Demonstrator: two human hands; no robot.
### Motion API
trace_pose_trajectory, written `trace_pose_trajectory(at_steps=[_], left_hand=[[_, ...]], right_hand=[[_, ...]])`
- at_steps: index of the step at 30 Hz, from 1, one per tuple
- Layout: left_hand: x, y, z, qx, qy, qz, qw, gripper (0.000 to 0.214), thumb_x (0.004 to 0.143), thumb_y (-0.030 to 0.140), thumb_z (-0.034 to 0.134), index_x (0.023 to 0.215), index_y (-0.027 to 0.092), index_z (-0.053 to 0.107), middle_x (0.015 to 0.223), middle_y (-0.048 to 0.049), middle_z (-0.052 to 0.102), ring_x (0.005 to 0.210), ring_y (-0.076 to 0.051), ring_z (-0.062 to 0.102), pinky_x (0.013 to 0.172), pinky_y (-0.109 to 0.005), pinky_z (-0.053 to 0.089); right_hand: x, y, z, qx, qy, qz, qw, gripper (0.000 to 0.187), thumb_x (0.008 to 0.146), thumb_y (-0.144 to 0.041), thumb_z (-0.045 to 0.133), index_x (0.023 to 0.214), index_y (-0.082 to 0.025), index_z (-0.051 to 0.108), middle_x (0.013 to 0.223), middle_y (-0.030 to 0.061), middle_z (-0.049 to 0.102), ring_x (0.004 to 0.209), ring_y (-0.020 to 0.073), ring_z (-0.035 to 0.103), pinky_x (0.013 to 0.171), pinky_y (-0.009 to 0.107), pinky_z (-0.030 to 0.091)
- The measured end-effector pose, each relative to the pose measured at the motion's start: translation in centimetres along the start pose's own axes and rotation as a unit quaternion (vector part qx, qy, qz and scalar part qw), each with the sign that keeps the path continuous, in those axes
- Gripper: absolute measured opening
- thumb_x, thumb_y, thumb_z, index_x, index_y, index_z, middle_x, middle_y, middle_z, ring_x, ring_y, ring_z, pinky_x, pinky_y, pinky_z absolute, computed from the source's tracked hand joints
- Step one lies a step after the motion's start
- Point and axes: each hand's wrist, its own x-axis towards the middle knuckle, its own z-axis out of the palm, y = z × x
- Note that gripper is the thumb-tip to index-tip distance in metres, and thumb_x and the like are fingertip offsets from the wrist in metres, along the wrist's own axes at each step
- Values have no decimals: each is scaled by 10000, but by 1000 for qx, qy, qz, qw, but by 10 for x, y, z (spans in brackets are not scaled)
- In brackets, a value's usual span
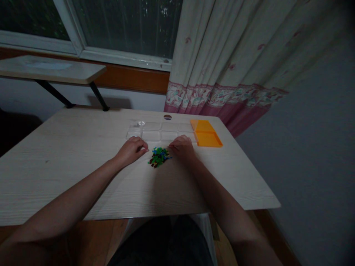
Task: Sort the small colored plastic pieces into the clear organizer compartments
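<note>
A small heap of green, blue, yellow and dark brown plastic pieces [159,156] lies on the table between my hands. Just left of it, my left hand [132,149] rests with curled fingers, thumb and forefinger close together; whatever they may hold is too small to tell. My right hand [183,147] is at the heap's right edge, its fingertips pinched together and partly hidden. Behind both hands sits a clear plastic tray [160,135] divided into compartments, its front right part covered by my right hand.
An open orange plastic case [208,139] lies at the right end of the clear tray. A dark round cable hole [167,117] is near the table's [83,147] back edge. A raised shelf [55,70] stands back left. A curtain [216,74] hangs behind the table.
</note>
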Motion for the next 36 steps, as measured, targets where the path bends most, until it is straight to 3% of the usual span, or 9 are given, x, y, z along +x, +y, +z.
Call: trace_pose_trajectory(at_steps=[11, 18, 23, 29, 36], left_hand=[[-1, 16, 8, -10, 13, 0, 1000, 158, 930, 331, 589, 853, 198, 627, 811, -39, 634, 832, -210, 568, 812, -348, 419], [-3, 27, 7, -136, 55, -114, 983, 229, 918, 421, 619, 887, 197, 656, 722, 14, 662, 627, -132, 576, 579, -240, 409], [-2, 25, 12, -211, 72, -130, 966, 220, 875, 402, 666, 941, 193, 685, 842, -10, 726, 725, -134, 664, 648, -224, 506], [-2, 21, 18, -231, 63, -129, 962, 246, 884, 360, 624, 1050, 198, 704, 945, -36, 757, 834, -155, 707, 745, -250, 548], [-2, 19, 19, -253, 53, -134, 957, 238, 869, 334, 627, 1048, 199, 709, 980, -40, 762, 858, -163, 719, 759, -260, 566]], right_hand=[[0, -8, -11, -14, -61, -24, 998, 177, 924, -315, 619, 905, -238, 776, 979, 76, 703, 1018, 240, 526, 841, 353, 317], [-1, -3, -5, 7, -39, -29, 999, 158, 921, -286, 628, 939, -257, 783, 995, 67, 713, 1021, 227, 543, 854, 350, 326], [0, -1, -5, 28, -9, -22, 999, 124, 898, -267, 665, 904, -244, 787, 966, 50, 725, 996, 222, 552, 869, 344, 324], [1, 0, -6, 42, 6, -21, 999, 121, 893, -238, 668, 881, -226, 788, 945, 50, 729, 966, 218, 558, 857, 342, 330], [-1, -6, -2, 11, -21, -23, 999, 187, 918, -259, 633, 1042, -257, 773, 1019, 51, 715, 1011, 229, 547, 850, 358, 324]])
